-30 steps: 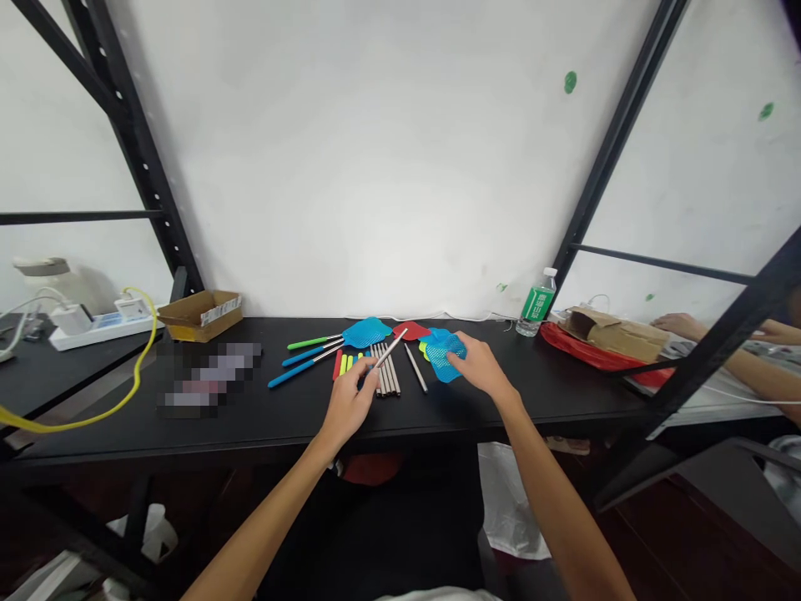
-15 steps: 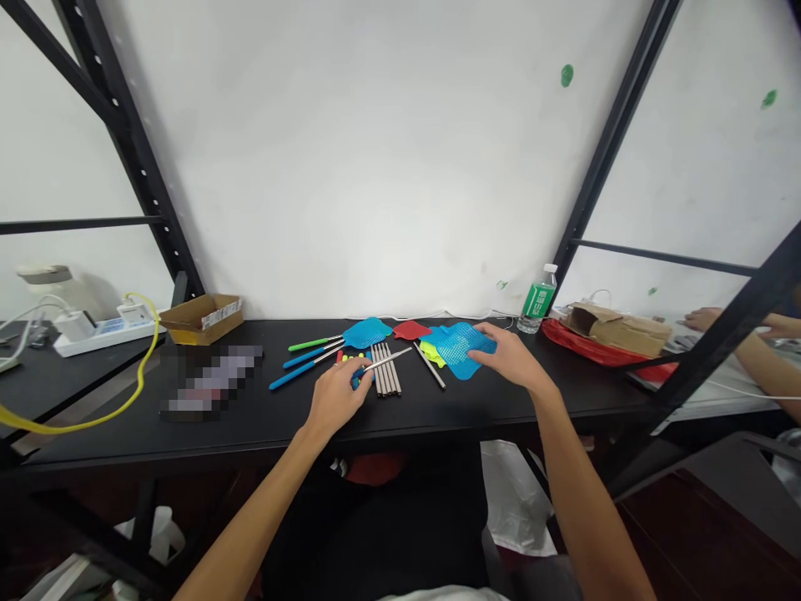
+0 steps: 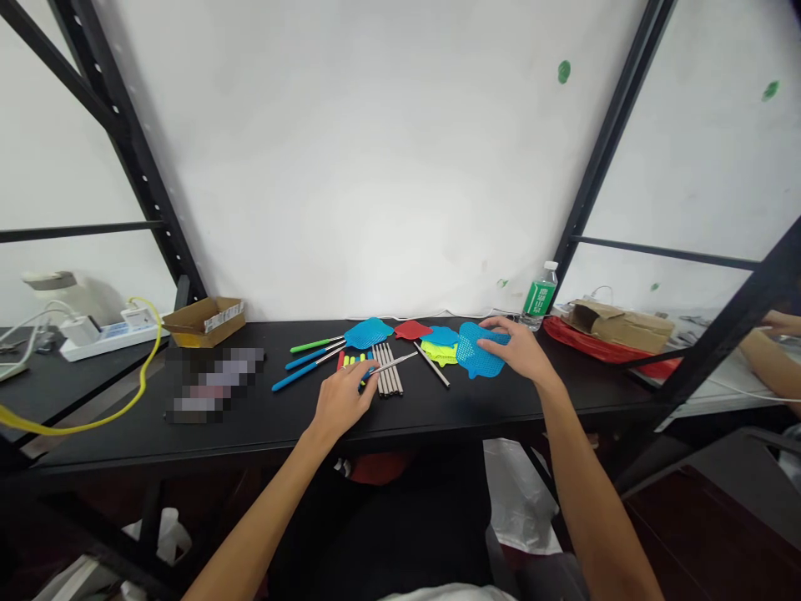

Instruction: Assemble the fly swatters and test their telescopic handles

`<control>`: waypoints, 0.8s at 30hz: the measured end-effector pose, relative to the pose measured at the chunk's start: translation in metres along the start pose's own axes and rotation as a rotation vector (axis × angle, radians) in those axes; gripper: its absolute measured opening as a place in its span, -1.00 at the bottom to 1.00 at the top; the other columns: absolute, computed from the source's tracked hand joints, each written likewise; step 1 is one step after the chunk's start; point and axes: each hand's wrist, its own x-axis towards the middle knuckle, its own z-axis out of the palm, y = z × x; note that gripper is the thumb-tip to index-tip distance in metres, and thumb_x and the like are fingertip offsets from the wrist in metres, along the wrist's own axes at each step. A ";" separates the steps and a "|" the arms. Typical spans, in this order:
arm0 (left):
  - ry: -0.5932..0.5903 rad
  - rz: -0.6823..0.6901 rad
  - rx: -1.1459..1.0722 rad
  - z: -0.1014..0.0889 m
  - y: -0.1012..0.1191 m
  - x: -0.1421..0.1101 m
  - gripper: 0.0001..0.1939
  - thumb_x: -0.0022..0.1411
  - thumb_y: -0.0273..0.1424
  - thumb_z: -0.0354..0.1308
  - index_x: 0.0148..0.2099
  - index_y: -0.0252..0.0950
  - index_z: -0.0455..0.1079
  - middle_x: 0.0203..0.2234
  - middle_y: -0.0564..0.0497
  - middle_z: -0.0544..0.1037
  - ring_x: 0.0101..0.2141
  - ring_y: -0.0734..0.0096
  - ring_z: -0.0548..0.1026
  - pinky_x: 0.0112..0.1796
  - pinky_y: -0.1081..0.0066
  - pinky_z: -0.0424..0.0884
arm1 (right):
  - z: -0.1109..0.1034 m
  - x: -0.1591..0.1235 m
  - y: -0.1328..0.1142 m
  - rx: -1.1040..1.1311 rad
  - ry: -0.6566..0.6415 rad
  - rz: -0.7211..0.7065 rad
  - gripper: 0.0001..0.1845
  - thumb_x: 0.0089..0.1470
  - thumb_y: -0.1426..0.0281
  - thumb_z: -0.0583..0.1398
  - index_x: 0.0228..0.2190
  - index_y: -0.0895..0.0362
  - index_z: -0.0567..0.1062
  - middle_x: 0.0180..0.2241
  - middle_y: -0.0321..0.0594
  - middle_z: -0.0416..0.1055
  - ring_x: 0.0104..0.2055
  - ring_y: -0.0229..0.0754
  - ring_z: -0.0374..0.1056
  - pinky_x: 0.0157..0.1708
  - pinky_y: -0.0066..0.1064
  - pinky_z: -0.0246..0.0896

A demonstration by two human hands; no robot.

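Reading left to right: well left of the left hand (image 3: 341, 403), a power strip (image 3: 109, 340) and a cardboard box (image 3: 200, 321) sit out of the way, with a pixelated patch (image 3: 213, 384) nearer, unreadable. Just beyond that hand, blue-handled swatter shafts (image 3: 306, 369) lie side by side, apparently grouped by kind, behind them a blue swatter head (image 3: 368, 332). Left hand has fingers curled and seems to pinch a thin steel rod (image 3: 397, 362) against the thumb; poor view, the fingers hide the grip. The rod crosses above a tight bundle of steel shafts (image 3: 388, 371). Between the hands are a red swatter head (image 3: 411, 330) and a loose shaft (image 3: 431, 365). Right hand (image 3: 519, 351) is spread, fingers on a blue mesh swatter head (image 3: 476, 351), apparently pinning it to the black table (image 3: 476, 405). Open strip runs along the table's front edge, below both hands. Further right of the right hand: a water bottle (image 3: 538, 288), a red bag (image 3: 601, 351), and a co-worker's hand (image 3: 779, 324), well apart.
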 end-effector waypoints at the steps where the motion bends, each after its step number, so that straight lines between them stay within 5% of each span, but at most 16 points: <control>1: -0.002 0.001 0.003 0.000 0.000 0.000 -0.72 0.39 -0.24 -0.03 0.02 -0.09 0.45 -0.10 0.07 0.62 -0.27 0.32 0.57 -0.29 0.40 0.38 | 0.001 0.000 -0.001 0.004 0.001 -0.007 -0.69 0.00 0.23 0.30 -0.18 0.03 0.54 -0.16 -0.17 0.54 -0.07 0.04 0.45 -0.29 -0.30 0.33; 10: -0.015 0.017 0.009 0.000 0.002 0.000 -0.71 0.39 -0.24 -0.04 0.00 -0.11 0.46 -0.12 0.05 0.62 -0.28 0.32 0.57 -0.29 0.39 0.38 | 0.016 0.002 -0.007 0.446 -0.031 0.091 -0.64 -0.03 0.16 0.32 -0.24 0.07 0.42 -0.36 -0.22 0.53 -0.36 -0.11 0.46 -0.40 -0.35 0.32; 14: -0.014 0.016 0.013 0.000 0.003 0.000 -0.71 0.40 -0.24 -0.04 0.00 -0.11 0.46 -0.13 0.04 0.62 -0.26 0.32 0.56 -0.29 0.40 0.38 | 0.025 0.002 -0.013 0.662 -0.023 0.153 -0.44 -0.04 0.19 0.34 -0.02 0.00 0.33 -0.31 -0.24 0.55 -0.39 -0.12 0.47 -0.40 -0.33 0.38; 17: -0.012 0.018 0.014 0.000 0.003 0.000 -0.71 0.39 -0.24 -0.04 0.00 -0.12 0.46 -0.14 0.04 0.63 -0.26 0.31 0.57 -0.29 0.40 0.38 | 0.032 0.001 -0.018 0.687 -0.006 0.122 -0.28 -0.02 0.20 0.33 0.15 -0.02 0.25 -0.26 -0.20 0.56 -0.32 -0.09 0.49 -0.35 -0.28 0.41; 24: -0.011 0.021 0.014 -0.001 0.006 0.000 -0.70 0.39 -0.23 -0.04 0.00 -0.12 0.47 -0.14 0.02 0.63 -0.27 0.30 0.57 -0.31 0.40 0.38 | 0.043 0.000 -0.027 0.612 -0.051 0.066 -0.36 0.04 0.16 0.27 0.12 0.07 0.31 -0.21 -0.15 0.55 -0.28 -0.08 0.49 -0.31 -0.27 0.42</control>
